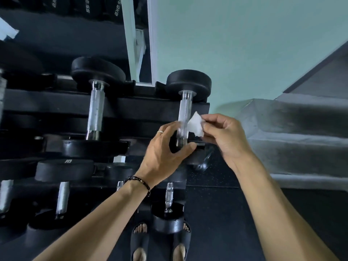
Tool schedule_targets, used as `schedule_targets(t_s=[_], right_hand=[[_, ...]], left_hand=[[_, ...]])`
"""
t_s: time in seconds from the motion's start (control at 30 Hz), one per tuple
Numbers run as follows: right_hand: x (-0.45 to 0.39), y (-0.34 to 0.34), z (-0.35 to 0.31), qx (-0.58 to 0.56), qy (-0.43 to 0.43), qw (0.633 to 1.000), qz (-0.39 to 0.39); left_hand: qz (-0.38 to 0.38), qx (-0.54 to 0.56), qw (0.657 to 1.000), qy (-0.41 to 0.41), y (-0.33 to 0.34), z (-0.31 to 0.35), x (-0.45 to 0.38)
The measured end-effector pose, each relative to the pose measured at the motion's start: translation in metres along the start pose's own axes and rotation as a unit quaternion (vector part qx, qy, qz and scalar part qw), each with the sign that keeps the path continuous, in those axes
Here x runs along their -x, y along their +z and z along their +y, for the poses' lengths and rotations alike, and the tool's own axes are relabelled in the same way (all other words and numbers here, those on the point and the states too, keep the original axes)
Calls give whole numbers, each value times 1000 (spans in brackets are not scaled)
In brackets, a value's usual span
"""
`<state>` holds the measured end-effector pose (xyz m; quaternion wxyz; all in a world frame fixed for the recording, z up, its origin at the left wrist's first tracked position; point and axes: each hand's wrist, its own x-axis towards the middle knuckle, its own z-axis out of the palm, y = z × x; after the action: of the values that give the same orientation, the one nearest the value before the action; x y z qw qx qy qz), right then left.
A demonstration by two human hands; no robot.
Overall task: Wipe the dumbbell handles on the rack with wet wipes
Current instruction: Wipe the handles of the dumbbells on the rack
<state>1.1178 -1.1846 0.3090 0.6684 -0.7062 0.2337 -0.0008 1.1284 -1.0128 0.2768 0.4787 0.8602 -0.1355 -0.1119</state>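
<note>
A black dumbbell with a knurled chrome handle (pixel 185 110) lies at the right end of the rack's top shelf (pixel 62 105). My left hand (pixel 165 147) grips the near black head of this dumbbell, thumb under it. My right hand (pixel 224 132) pinches a white wet wipe (pixel 195 125) against the lower right side of that handle. A second dumbbell with a chrome handle (pixel 96 112) lies on the same shelf to the left. More dumbbells (pixel 64 168) sit on the lower shelf.
A mirror with a white frame (pixel 139 40) stands behind the rack against a pale green wall. Grey concrete steps (pixel 293 132) rise at the right. My feet in black slides (pixel 140 242) stand on dark rubber flooring below the rack.
</note>
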Motion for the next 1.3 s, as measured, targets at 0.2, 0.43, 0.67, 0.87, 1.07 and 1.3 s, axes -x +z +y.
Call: schedule_targets(t_s=[0.2,0.43,0.67,0.87,1.07,1.3], right_hand=[[18,24,-5,-59,-5,998,15],[24,35,11,-29,9,992,123],[30,51,39,10,55,986,156],[31,61,50,18,46,982,184],[31,63,52,25,45,981,188],[34,59,53,25,45,982,181]], left_hand=[[-23,191,981,29,-23,18,-23],[-12,175,984,-16,-26,8,-43],[106,134,985,21,-20,23,-92],[55,8,995,82,-17,2,-80],[69,70,991,87,-15,14,-96],[-84,-58,979,178,-21,1,-68]])
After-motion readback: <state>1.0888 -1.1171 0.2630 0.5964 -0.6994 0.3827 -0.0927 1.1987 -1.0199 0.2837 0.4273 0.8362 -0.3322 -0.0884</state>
